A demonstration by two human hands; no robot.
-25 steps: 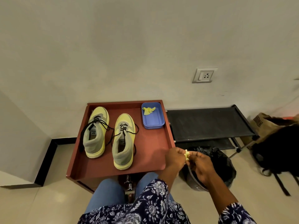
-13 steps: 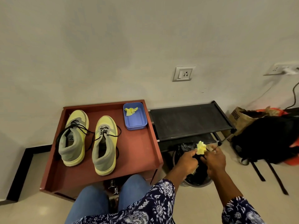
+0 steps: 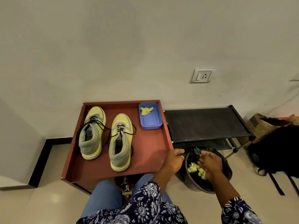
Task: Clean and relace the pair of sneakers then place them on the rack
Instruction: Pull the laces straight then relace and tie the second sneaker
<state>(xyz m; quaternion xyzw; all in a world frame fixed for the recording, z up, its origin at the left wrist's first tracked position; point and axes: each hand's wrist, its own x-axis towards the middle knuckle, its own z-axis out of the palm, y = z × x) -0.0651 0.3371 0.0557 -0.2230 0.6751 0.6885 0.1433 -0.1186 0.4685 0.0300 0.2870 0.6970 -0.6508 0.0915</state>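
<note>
Two yellow-and-grey sneakers, the left sneaker and the right sneaker, stand side by side on a red tray-top table, black laces threaded and hanging loose. To the right stands the black shoe rack, its top shelf bare. My right hand hovers over a black-lined bin, fingers relaxed, with crumpled yellow wipes lying inside below it. At the bin's left rim is my left hand, loosely curled and holding nothing I can see.
A blue plastic box holding a yellow wipe sits at the table's back right corner. A black backpack and a brown paper bag lie on the floor right of the rack. My knees are under the table's front edge.
The yellow wipe that both hands held above the bin has been let go and now lies inside it. The hands have parted and the view has swung back left.
</note>
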